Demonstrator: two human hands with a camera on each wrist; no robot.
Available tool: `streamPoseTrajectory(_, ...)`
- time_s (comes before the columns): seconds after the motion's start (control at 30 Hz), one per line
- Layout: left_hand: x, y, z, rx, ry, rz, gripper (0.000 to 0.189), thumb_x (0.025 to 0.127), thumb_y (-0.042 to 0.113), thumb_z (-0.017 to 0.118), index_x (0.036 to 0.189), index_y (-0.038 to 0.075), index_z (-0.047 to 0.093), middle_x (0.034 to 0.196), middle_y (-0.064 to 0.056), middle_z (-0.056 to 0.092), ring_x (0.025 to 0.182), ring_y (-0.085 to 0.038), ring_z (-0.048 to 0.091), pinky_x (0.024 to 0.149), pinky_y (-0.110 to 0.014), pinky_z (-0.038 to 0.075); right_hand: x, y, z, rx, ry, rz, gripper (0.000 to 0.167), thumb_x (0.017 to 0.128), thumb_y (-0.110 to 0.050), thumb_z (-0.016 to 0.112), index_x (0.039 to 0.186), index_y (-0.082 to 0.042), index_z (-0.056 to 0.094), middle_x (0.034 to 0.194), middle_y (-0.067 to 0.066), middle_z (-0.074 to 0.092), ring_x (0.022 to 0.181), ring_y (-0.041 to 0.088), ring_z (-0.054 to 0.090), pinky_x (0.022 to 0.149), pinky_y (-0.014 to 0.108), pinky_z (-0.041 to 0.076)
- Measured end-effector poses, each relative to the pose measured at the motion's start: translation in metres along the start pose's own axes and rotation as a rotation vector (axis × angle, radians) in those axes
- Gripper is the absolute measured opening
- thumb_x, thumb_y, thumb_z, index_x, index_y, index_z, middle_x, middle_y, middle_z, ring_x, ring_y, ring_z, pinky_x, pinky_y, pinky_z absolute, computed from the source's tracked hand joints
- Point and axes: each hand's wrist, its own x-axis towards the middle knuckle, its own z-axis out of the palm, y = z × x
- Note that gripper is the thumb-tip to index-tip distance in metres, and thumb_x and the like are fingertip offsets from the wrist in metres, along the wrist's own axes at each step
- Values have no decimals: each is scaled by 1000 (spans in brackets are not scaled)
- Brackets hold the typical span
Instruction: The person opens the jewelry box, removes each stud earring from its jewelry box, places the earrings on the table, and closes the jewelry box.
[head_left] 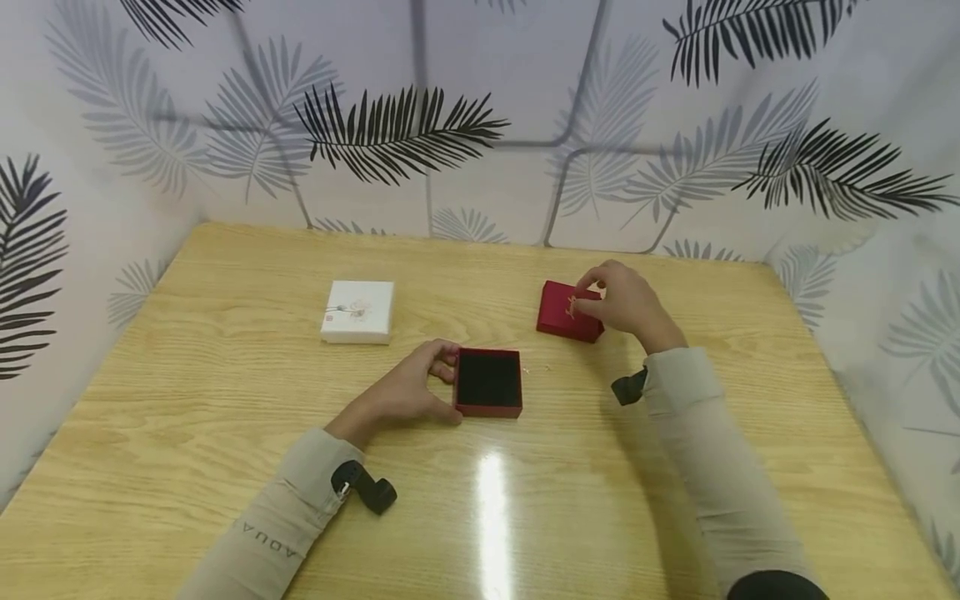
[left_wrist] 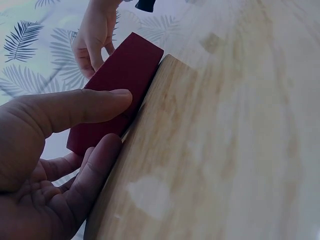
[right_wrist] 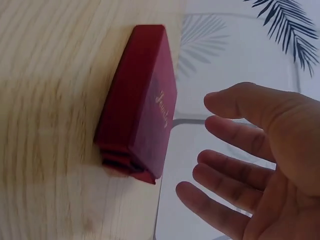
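An open red jewelry box base [head_left: 488, 408] with a black pad [head_left: 489, 378] inside sits mid-table. My left hand [head_left: 411, 385] holds it at its left side; in the left wrist view the thumb [left_wrist: 107, 106] lies against the red wall and other fingers are curled beside it. Farther back on the right lies a red box lid [head_left: 555, 312] with gold lettering, which reads "Jewelry" in the right wrist view. Over its right part hovers my right hand [head_left: 626, 302]. The right wrist view shows those fingers [right_wrist: 225, 205] loosely bent, apart from the lid, with nothing between them.
A white square box [head_left: 367, 310] with a flower print stands at the back left. Two tiny shiny pieces [head_left: 526, 371], too small to identify, lie just right of the red base. The wooden table [head_left: 225, 367] meets a leaf-patterned curtain [head_left: 465, 192] behind.
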Motion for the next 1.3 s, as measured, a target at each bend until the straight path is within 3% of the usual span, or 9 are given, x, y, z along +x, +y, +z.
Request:
streamPoseTrajectory(0.2, 1, -2, 1, -2, 1, -4, 93, 68, 7, 89, 146, 8, 40, 127, -12, 57, 115, -25, 55, 110, -46, 41, 7, 8, -2, -2, -82, -35, 47, 91, -23, 69, 131, 1, 59, 145, 25, 48, 135, 43, 44, 113, 58, 37)
streamPoseTrajectory(0.4, 2, 0, 0, -2, 2, -8, 90, 68, 7, 90, 144, 9, 42, 127, -11, 57, 115, -25, 55, 108, -45, 42, 13, 8, 1, 22, -181, -105, 68, 88, -21, 74, 144, 4, 44, 152, 28, 40, 143, 45, 34, 120, 58, 29)
streamPoseTrajectory(0.6, 1, 4, -1, -2, -6, -12, 89, 67, 6, 90, 143, 8, 42, 129, -11, 56, 115, -25, 55, 107, -44, 43, 18, 6, 7, 17, -248, -108, 82, 84, -25, 79, 150, 2, 37, 155, 26, 37, 142, 42, 35, 117, 58, 35)
streamPoseTrajectory(1.3, -1, 7, -5, 3, -11, -30, 94, 68, 8, 90, 147, 7, 39, 130, -13, 56, 118, -26, 55, 108, -45, 42, 24, 1, 10, -2, -273, -101, 84, 81, -24, 82, 148, 1, 40, 147, 25, 46, 129, 40, 46, 109, 56, 43)
